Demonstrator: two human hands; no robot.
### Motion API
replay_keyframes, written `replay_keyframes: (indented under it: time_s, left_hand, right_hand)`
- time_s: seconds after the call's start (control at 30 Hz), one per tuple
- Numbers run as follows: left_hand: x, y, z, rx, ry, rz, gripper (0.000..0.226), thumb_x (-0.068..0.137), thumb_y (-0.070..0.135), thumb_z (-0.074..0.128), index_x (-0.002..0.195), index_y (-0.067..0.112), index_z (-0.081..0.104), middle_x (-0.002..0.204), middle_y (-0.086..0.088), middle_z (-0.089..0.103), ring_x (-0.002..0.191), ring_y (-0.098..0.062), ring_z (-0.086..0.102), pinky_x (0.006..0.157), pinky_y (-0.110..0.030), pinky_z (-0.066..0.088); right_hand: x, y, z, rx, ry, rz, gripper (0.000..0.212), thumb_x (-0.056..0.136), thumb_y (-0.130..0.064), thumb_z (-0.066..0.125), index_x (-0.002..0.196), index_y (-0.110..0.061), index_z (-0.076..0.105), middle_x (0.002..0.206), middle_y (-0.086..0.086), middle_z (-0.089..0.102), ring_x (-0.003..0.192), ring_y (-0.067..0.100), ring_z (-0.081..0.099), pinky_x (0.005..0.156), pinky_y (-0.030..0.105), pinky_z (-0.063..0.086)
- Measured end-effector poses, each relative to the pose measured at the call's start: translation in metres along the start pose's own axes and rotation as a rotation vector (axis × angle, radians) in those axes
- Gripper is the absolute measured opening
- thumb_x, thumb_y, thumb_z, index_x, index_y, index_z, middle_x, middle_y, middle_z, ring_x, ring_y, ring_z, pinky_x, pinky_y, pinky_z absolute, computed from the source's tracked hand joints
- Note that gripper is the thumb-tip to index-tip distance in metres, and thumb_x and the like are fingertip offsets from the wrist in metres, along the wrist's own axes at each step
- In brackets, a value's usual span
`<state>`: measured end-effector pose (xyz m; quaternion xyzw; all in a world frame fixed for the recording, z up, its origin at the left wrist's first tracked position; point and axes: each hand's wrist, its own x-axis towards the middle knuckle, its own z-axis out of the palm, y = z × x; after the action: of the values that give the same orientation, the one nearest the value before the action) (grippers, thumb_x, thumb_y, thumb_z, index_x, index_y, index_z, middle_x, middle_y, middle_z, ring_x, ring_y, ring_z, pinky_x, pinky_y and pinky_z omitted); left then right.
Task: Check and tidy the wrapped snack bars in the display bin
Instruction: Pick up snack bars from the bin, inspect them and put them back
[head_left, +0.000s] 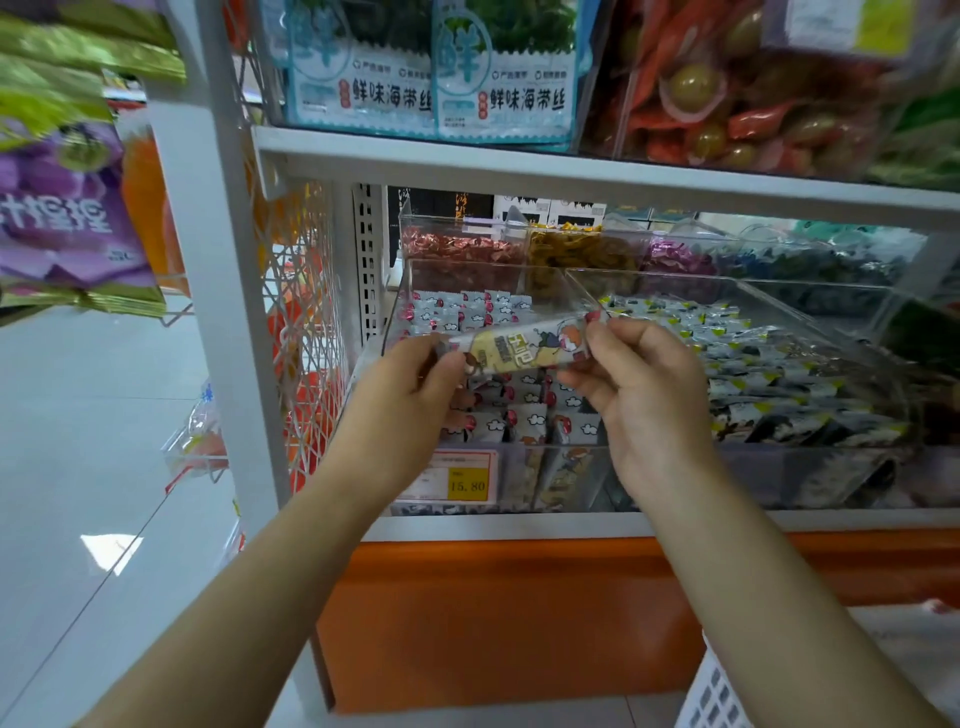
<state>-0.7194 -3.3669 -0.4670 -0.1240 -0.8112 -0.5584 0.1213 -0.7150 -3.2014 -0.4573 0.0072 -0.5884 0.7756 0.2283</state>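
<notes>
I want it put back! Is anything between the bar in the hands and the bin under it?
Nothing visible. The left hand and right hand hold the snack bar above the open bin; only other wrapped bars lie below.

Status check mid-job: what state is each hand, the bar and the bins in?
snack bar: wrapped, held nearly level above the display bin.
left hand: pinches the bar's left end.
right hand: pinches its right end.
display bin: open-topped, holding rows of wrapped bars.
neighbouring bin: open-topped, filled with dark packets.
</notes>
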Motion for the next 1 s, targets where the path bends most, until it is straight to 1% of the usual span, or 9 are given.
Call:
replay_keyframes:
  time_s: [0.1,0.17,0.33,0.47,0.57,0.7,0.83,0.93,1.0]
  left_hand:
    - [-0.003,0.000,-0.003,-0.244,0.017,-0.079,0.024,0.098,0.021,0.043,0.088,0.011,0.063,0.079,-0.010,0.067,0.068,-0.015,0.066,0.065,-0.028,0.058]
    - [-0.004,-0.002,-0.007,-0.332,0.015,-0.108,0.029,0.097,0.026,0.043,0.092,0.006,0.063,0.078,-0.012,0.068,0.065,-0.017,0.065,0.062,-0.028,0.058]
    - [-0.002,-0.005,-0.011,-0.333,0.079,-0.122,0.034,0.099,0.030,0.038,0.090,0.006,0.059,0.059,-0.002,0.065,0.046,-0.011,0.054,0.044,-0.022,0.048]
    - [-0.002,-0.006,-0.009,-0.323,0.145,-0.138,0.032,0.100,0.028,0.036,0.083,0.008,0.055,0.048,0.000,0.059,0.034,-0.009,0.042,0.034,-0.018,0.034]
    - [-0.002,-0.006,-0.009,-0.374,0.139,-0.170,0.033,0.100,0.026,0.038,0.072,0.013,0.048,0.043,0.002,0.052,0.032,-0.008,0.036,0.033,-0.015,0.030]
    - [0.001,-0.006,-0.013,-0.545,-0.044,-0.227,0.037,0.098,0.027,0.040,0.065,0.011,0.042,0.041,0.004,0.042,0.034,-0.008,0.029,0.033,-0.016,0.027]
    - [0.004,-0.007,-0.013,-0.572,-0.185,-0.164,0.041,0.092,0.024,0.047,0.054,0.018,0.059,0.052,-0.005,0.043,0.039,-0.009,0.032,0.037,-0.016,0.030]
    - [0.004,-0.007,-0.012,-0.426,-0.160,-0.081,0.032,0.093,0.015,0.048,0.065,0.019,0.064,0.059,-0.007,0.058,0.043,-0.011,0.044,0.040,-0.018,0.038]
    - [0.003,-0.006,-0.011,-0.358,-0.137,-0.021,0.020,0.094,0.008,0.048,0.082,0.015,0.062,0.061,-0.004,0.065,0.045,-0.009,0.050,0.042,-0.017,0.042]
  right_hand:
    - [-0.007,-0.001,-0.002,0.130,-0.049,0.086,0.012,0.090,-0.004,0.055,0.081,-0.005,0.062,0.077,0.007,0.066,0.058,0.013,0.063,0.055,0.022,0.053]
    - [-0.010,0.000,-0.004,0.213,-0.094,0.139,0.012,0.090,-0.003,0.054,0.084,-0.003,0.064,0.076,0.005,0.071,0.058,0.012,0.063,0.054,0.020,0.053]
    - [-0.008,-0.001,-0.006,0.373,-0.193,0.273,0.021,0.086,0.008,0.051,0.103,0.003,0.061,0.073,0.007,0.071,0.064,0.014,0.068,0.058,0.019,0.055]
    - [-0.008,0.001,-0.005,0.329,-0.223,0.268,0.021,0.081,0.008,0.052,0.096,-0.001,0.064,0.067,0.006,0.070,0.061,0.013,0.068,0.057,0.020,0.055]
    - [-0.007,0.002,-0.006,0.309,-0.187,0.259,0.020,0.082,0.008,0.053,0.093,-0.003,0.064,0.063,0.004,0.067,0.057,0.012,0.066,0.053,0.020,0.054]
    - [-0.003,0.001,-0.009,0.330,-0.119,0.268,0.020,0.087,0.008,0.050,0.096,-0.004,0.063,0.058,0.000,0.065,0.052,0.009,0.062,0.050,0.020,0.052]
    - [0.000,-0.002,-0.015,0.303,-0.085,0.236,0.021,0.093,0.007,0.043,0.100,-0.003,0.061,0.061,0.003,0.067,0.054,0.011,0.065,0.050,0.021,0.053]
    - [0.001,-0.001,-0.017,0.153,-0.116,0.159,0.024,0.096,0.000,0.042,0.103,-0.009,0.063,0.078,0.009,0.067,0.060,0.017,0.067,0.052,0.025,0.054]
    - [-0.001,0.000,-0.018,0.083,-0.161,0.131,0.016,0.094,-0.017,0.050,0.099,-0.012,0.064,0.074,0.002,0.067,0.061,0.016,0.066,0.051,0.028,0.054]
